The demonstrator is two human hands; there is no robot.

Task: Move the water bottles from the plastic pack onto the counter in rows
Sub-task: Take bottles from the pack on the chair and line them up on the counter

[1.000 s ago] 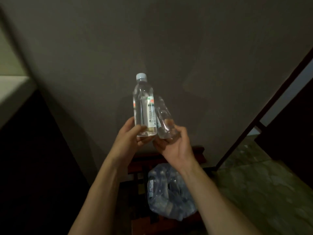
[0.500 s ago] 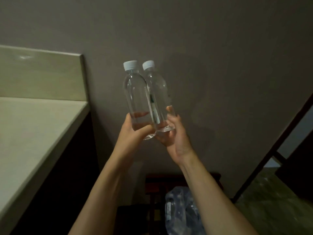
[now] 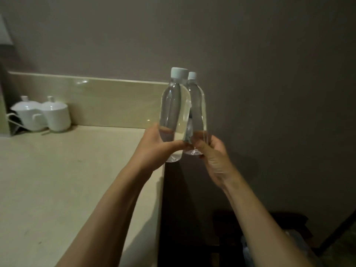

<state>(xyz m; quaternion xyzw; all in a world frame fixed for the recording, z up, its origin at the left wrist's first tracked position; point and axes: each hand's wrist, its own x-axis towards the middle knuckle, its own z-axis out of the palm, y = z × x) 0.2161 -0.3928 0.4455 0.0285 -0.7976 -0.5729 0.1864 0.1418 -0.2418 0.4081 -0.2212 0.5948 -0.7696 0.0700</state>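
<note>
Bottles of clear water, two in number, are held upright and side by side in the air at the right end of the counter (image 3: 57, 180), their sides touching or nearly so. Left bottle (image 3: 174, 110) is the nearer of the pair and carries a pale cap (image 3: 179, 72); its base hangs just over the counter's right edge. Right bottle (image 3: 196, 108) stands slightly behind it, with a smaller-looking pale cap (image 3: 192, 75) and a dark strip of label showing through the plastic. Left hand (image 3: 156, 149) is closed around the lower body of the left bottle, thumb across the front and fingers wrapped behind. Right hand (image 3: 213, 157) is closed on the lower part of the right bottle, fingertips pressed to its base and side. Both forearms rise from the near edge of the view. Beige counter surface extends to the left and ends at a low backsplash (image 3: 107, 101) along the far wall. Two white lidded cups (image 3: 41, 114) stand together in the far left corner of the counter, touching or nearly so. Plastic pack (image 3: 248, 247) is only dimly visible low at the near right, in the dark space below and beside the counter; its contents cannot be made out.
</note>
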